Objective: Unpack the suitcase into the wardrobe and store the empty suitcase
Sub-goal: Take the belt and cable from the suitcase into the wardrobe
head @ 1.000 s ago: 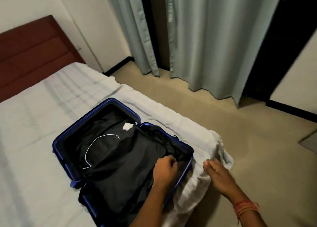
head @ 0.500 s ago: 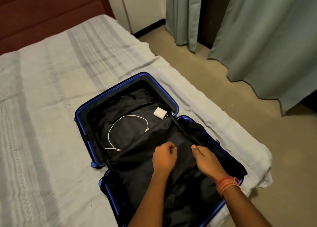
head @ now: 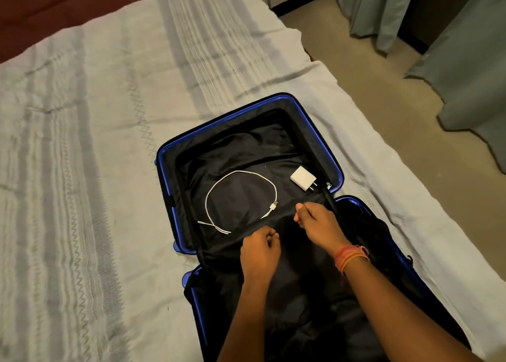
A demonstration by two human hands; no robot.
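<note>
Suitcase [head: 339,174] open on bed [head: 95,170]. Left hand [head: 260,257] and right hand [head: 319,224] curled, apparently pinching liner [head: 295,274] edge. Cable [head: 273,191] at 10 o'clock from left hand. Charger [head: 301,178] at 12 o'clock from right hand, the nearer one.

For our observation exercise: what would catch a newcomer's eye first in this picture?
An open blue suitcase lies on the striped bedspread, its far half holding a looped white cable and a white charger. Nearer, the left hand and right hand grip its black liner.
</note>
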